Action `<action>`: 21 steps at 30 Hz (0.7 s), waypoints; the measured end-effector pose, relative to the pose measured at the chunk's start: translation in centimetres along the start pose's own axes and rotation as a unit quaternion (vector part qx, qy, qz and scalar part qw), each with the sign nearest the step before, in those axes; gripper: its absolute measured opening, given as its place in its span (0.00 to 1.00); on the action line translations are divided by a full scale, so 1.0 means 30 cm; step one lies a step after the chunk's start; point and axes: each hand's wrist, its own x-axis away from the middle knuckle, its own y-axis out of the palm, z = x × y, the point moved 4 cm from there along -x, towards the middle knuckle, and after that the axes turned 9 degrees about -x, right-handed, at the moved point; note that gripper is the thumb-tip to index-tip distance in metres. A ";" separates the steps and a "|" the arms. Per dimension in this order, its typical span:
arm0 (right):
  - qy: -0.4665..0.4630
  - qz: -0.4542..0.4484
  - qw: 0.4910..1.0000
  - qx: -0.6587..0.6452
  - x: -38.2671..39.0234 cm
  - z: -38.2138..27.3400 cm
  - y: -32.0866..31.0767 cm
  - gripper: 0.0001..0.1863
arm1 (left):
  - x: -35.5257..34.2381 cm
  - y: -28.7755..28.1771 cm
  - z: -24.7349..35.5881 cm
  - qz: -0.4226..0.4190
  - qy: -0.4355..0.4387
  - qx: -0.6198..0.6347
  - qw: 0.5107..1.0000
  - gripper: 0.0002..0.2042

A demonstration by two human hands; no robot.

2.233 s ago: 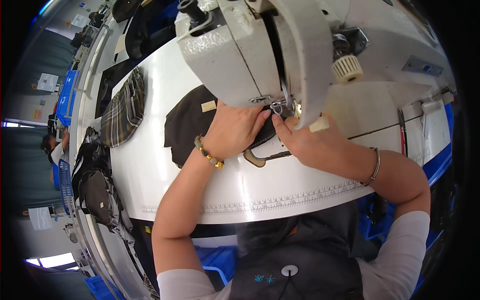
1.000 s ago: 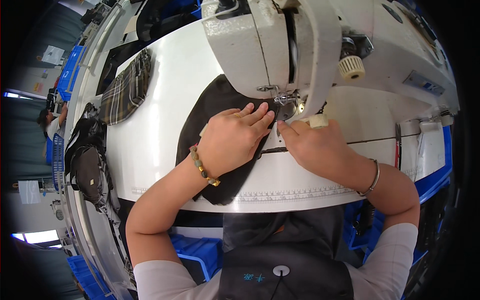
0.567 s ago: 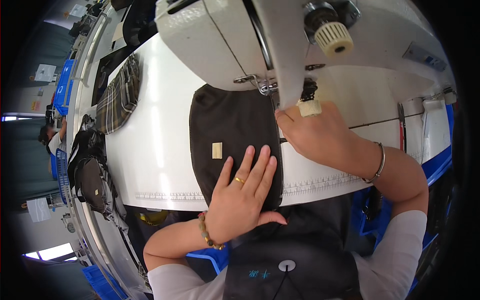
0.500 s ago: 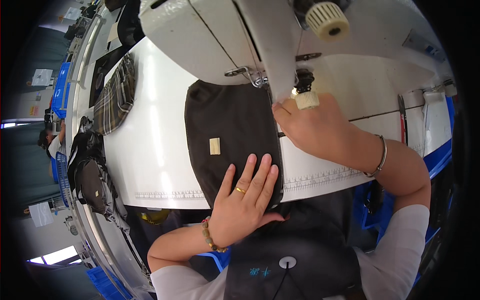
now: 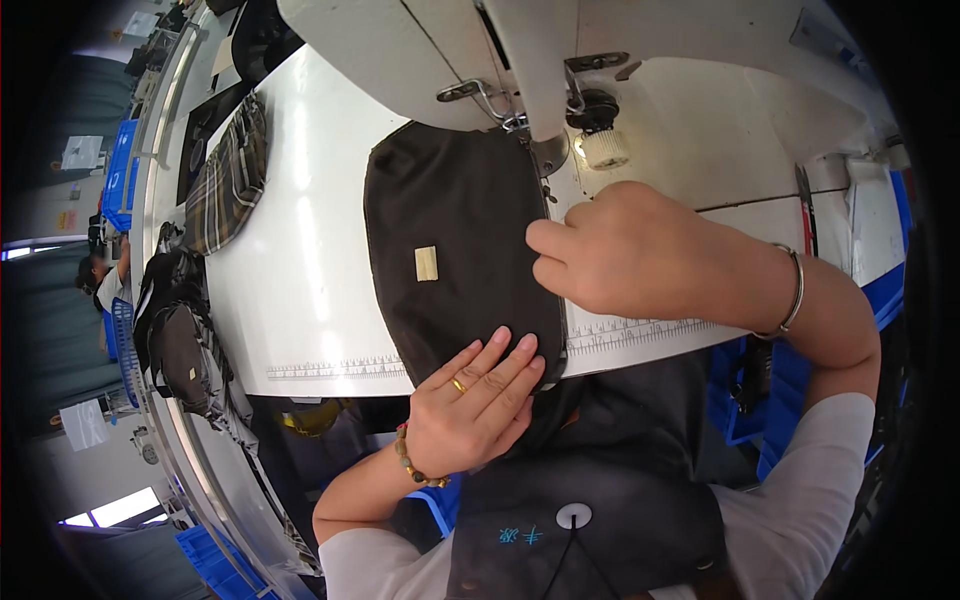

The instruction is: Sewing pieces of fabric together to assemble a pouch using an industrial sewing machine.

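Cloth panel [image 5: 465, 215], dark, likely lightweight, soft and slippery, lies under and beyond the left hand [image 5: 465, 420], its fingers flat and gripping nothing.
Along the panel's right edge, the right hand [image 5: 630, 250] curls its fingers, pinch unclear; that edge looks the surest hold.

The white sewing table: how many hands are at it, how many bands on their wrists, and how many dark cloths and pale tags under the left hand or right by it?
Hands: 2 (left hand, right hand)
Wrist bands: 2 (beaded bracelet, metal bangle)
Dark cloth: 1
Pale tag: 1
Total: 6
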 end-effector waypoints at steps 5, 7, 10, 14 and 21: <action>-0.052 0.079 0.995 -0.041 0.007 -0.002 0.013 0.08 | -0.005 0.013 0.003 0.024 -0.014 -0.023 0.999 0.16; -0.073 0.105 0.989 -0.069 0.015 -0.011 0.020 0.09 | -0.012 0.015 0.006 0.068 -0.012 -0.023 0.997 0.15; -0.104 0.115 0.984 -0.093 0.032 -0.035 0.031 0.09 | -0.017 0.018 0.025 0.093 0.012 -0.067 0.993 0.12; -0.142 0.100 0.980 -0.102 0.039 -0.062 0.040 0.08 | -0.013 0.013 0.043 0.097 0.046 -0.110 0.988 0.10; -0.163 0.026 0.986 0.029 0.058 -0.144 0.035 0.11 | 0.000 0.002 0.029 0.095 0.058 -0.087 0.990 0.07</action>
